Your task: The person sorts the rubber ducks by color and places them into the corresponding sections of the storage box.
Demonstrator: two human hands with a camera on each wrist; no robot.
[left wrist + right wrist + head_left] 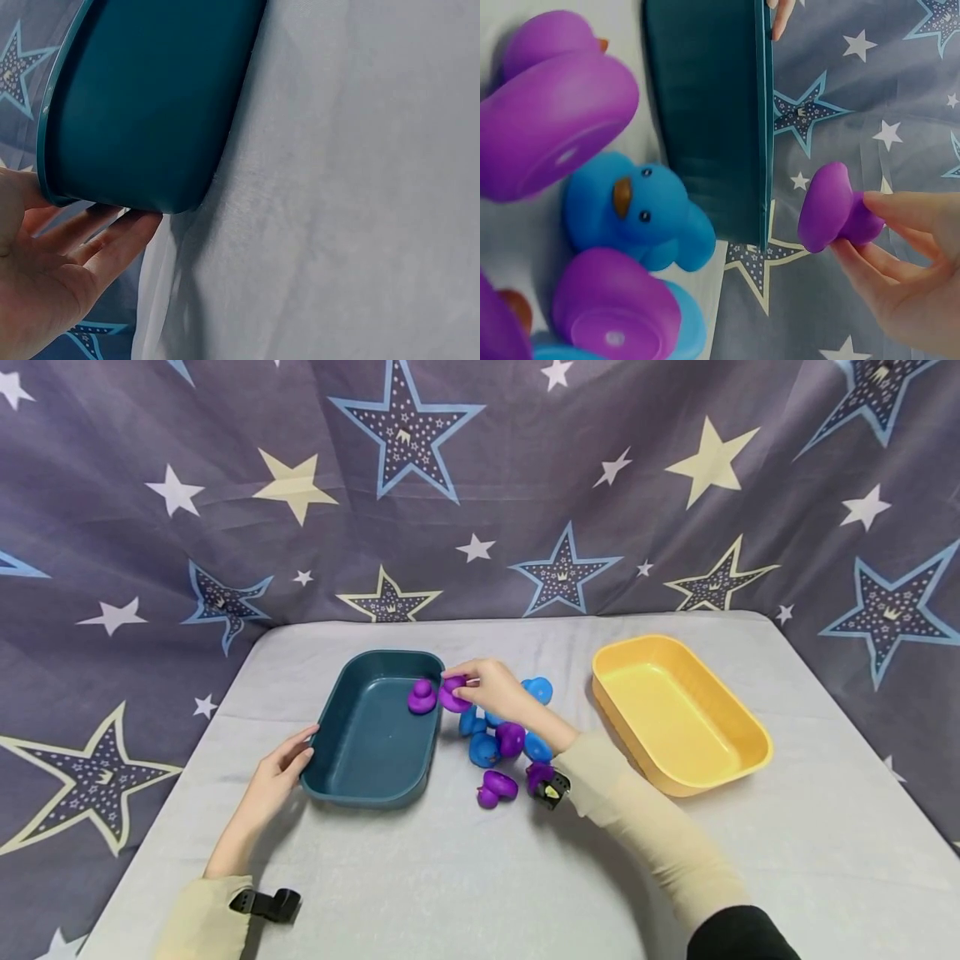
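Note:
My right hand (483,683) pinches a purple rubber duck (452,693) over the far right rim of the teal tub (352,777); the right wrist view shows the purple duck (832,210) held by the fingertips (900,214) beside the tub wall (712,120). Another purple duck (422,697) lies inside the tub at its far right corner. My left hand (281,768) rests with straight fingers against the tub's near left corner; its fingers (112,236) lie under the tub's rim (45,135).
A pile of blue ducks (483,747) and purple ducks (497,788) lies on the grey cloth between the tubs. An empty yellow tub (750,760) stands to the right. A star-printed curtain (480,485) hangs behind the table.

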